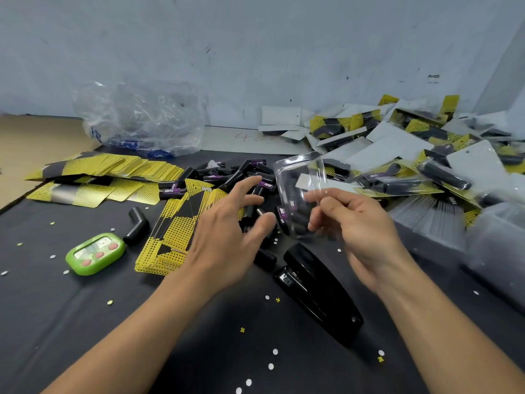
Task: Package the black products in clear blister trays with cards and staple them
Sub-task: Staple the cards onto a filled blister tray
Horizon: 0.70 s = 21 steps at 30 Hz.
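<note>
My right hand pinches a clear blister tray by its lower right side and holds it upright above the table. My left hand hovers with spread, relaxed fingers over a heap of black products with purple labels. It holds nothing. Under that hand lies a fanned stack of yellow and black cards. A black stapler lies between my two forearms.
More yellow cards are spread at the left. A lone black product and a green timer lie near them. Finished packs pile up at the right beside stacked clear trays. A crumpled plastic bag sits at the back.
</note>
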{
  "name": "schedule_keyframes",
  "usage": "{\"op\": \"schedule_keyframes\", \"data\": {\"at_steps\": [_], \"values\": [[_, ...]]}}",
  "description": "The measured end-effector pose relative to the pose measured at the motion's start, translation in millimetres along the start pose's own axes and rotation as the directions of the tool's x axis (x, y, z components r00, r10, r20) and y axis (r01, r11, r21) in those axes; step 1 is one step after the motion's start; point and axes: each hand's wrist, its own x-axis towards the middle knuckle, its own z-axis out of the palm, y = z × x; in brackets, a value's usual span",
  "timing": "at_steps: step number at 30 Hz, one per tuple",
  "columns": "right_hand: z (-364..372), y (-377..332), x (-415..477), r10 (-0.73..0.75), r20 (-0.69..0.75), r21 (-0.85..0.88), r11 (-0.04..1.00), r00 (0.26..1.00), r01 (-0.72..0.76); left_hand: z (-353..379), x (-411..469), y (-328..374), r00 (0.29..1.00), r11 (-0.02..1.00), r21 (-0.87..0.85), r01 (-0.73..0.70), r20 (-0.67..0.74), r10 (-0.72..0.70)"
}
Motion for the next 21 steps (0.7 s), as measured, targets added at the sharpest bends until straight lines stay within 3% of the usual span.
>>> {"op": "schedule_keyframes", "data": {"at_steps": [2,4,6,8,10,12,13,15,18,21], "values": [[6,0,-4,0.002,0.029,-0.03,1.0,1.0,-0.001,5,-3,8,0.994,0.953,-0.29,0.085,0.084,-0.063],[10,4,-6,-0.069,0.093,-0.195,0.977,0.993,0.086,13,-4,14,0.975,0.809,-0.548,0.213,0.169,-0.143],[14,7,-8,-0.105,0.251,-0.324,0.928,0.962,0.186,20,-1,15,0.952,0.665,-0.682,0.305,0.218,-0.213],[15,8,-7,-0.071,0.359,-0.324,0.926,0.931,0.196,19,4,14,0.931,0.579,-0.734,0.354,0.218,-0.292],[16,9,-6,-0.033,0.358,-0.228,0.966,0.933,0.122,14,9,9,0.895,0.434,-0.804,0.406,0.256,-0.364],[15,15,-3,-0.021,0.19,-0.226,0.972,0.982,0.064,7,13,4,0.871,0.262,-0.863,0.432,0.325,-0.368],[12,19,0,-0.027,0.064,-0.304,0.952,0.998,0.045,3,15,1,0.86,0.191,-0.875,0.445,0.359,-0.363],[3,26,6,-0.049,-0.068,-0.537,0.843,0.996,0.005,-5,18,-5,0.828,0.026,-0.879,0.476,0.437,-0.352],[-9,34,15,0.071,0.02,-0.736,0.676,0.997,-0.033,-14,20,-17,0.781,-0.221,-0.828,0.515,0.56,-0.277],[-13,41,22,0.109,0.14,-0.85,0.523,0.984,0.063,-12,21,-22,0.764,-0.224,-0.797,0.561,0.603,-0.229]]}}
